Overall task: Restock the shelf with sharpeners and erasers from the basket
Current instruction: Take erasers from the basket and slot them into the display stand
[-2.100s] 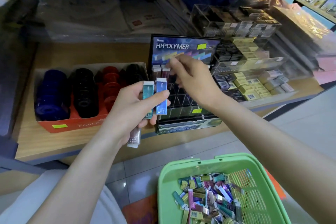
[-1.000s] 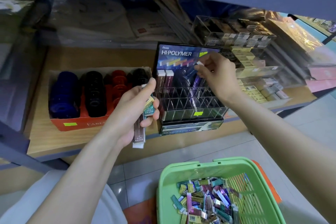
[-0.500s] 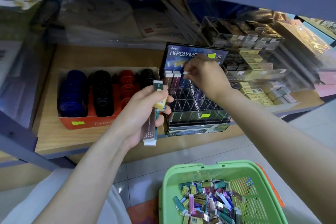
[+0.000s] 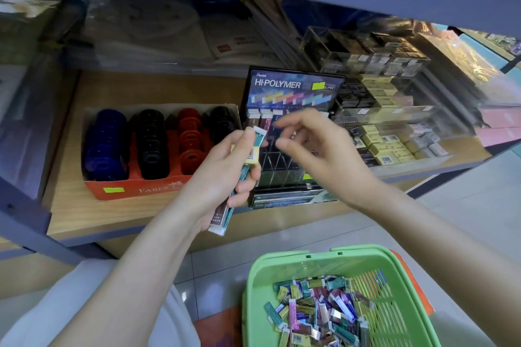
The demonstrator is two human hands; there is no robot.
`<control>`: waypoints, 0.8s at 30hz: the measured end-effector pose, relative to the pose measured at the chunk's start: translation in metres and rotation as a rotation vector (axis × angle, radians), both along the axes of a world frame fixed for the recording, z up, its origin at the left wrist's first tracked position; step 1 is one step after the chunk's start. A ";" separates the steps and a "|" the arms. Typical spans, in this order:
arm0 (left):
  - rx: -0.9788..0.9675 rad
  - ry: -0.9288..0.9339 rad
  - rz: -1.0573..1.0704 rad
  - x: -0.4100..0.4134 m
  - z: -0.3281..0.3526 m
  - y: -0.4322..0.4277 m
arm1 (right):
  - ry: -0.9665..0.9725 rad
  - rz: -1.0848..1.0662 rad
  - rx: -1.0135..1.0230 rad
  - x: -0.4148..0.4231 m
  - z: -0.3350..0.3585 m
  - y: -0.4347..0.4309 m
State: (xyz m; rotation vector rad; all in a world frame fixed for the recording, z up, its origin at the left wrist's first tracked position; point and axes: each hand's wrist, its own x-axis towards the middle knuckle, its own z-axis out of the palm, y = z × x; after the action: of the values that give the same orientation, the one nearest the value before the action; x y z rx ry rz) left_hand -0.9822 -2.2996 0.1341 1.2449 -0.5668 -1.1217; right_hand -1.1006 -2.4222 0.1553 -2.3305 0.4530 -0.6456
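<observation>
Erasers (image 4: 248,160), head view: small bundle gripped upright by curled fingers (image 4: 244,190) of left hand (image 4: 214,177), just in front of display rack (image 4: 293,87) on the shelf (image 4: 135,214). Right hand (image 4: 318,155) now pulled back from the rack slots, fingers loosely apart, holding nothing, close beside the bundle. Probably means one more eraser placed, next one about to be taken. Many more waiting in green basket (image 4: 282,259) below
</observation>
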 end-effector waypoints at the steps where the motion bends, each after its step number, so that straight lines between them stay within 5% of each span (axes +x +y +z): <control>1: -0.001 0.003 -0.018 -0.004 0.000 -0.001 | 0.024 0.056 -0.026 -0.008 -0.001 0.004; 12: 0.247 0.025 -0.043 -0.028 -0.019 -0.061 | 0.060 -0.023 -0.029 -0.054 -0.009 0.008; 15: 0.233 0.179 -0.211 -0.042 -0.014 -0.059 | 0.058 -0.051 -0.031 -0.070 -0.004 0.002; 21: 0.298 -0.154 -0.001 -0.043 -0.014 -0.076 | 0.036 -0.335 -0.069 -0.116 0.002 -0.051; 24: 0.097 -0.134 -0.087 -0.058 -0.013 -0.067 | 0.116 -0.558 -0.144 -0.138 -0.004 -0.104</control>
State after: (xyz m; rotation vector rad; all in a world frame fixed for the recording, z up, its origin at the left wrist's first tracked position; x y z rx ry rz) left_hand -1.0403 -2.3670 0.1211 1.3975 -0.6798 -1.1556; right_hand -1.2386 -2.5257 0.1515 -2.3890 1.1686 -0.8202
